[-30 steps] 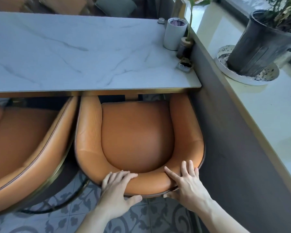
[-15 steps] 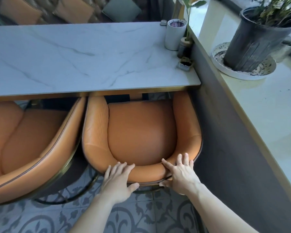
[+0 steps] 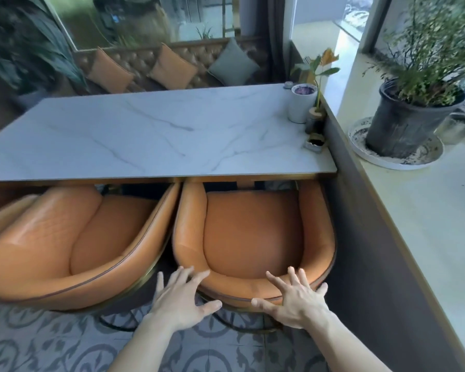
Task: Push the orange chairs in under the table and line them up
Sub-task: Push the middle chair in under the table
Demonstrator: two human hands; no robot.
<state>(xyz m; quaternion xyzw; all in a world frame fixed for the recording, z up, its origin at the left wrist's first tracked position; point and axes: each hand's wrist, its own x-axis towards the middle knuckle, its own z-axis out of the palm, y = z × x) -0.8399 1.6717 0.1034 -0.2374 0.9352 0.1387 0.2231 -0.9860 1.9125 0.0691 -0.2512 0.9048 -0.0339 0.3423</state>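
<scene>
Both hands are spread wide, gripping nothing: the left hand point(image 3: 181, 300) lies flat with its fingers on the back rim of the right chair point(image 3: 253, 237), and the right hand point(image 3: 297, 300) presses the same rim further right. That chair sits with its front tucked under the bench point(image 3: 156, 135), close beside the dark wall panel point(image 3: 373, 237). The left chair point(image 3: 73, 237) stands just beside it, angled and sticking further out.

Risks, as I judge them: an uneven shove could swing the right chair into the panel or knock the two shells together, and the left chair looks out of line.

The chairs are rounded tub shells in smooth orange leather with dark piping and a brass-toned trim. The bench top is pale, veined marble, flat and hard-edged. The floor point(image 3: 51, 345) is patterned grey tile.
</scene>
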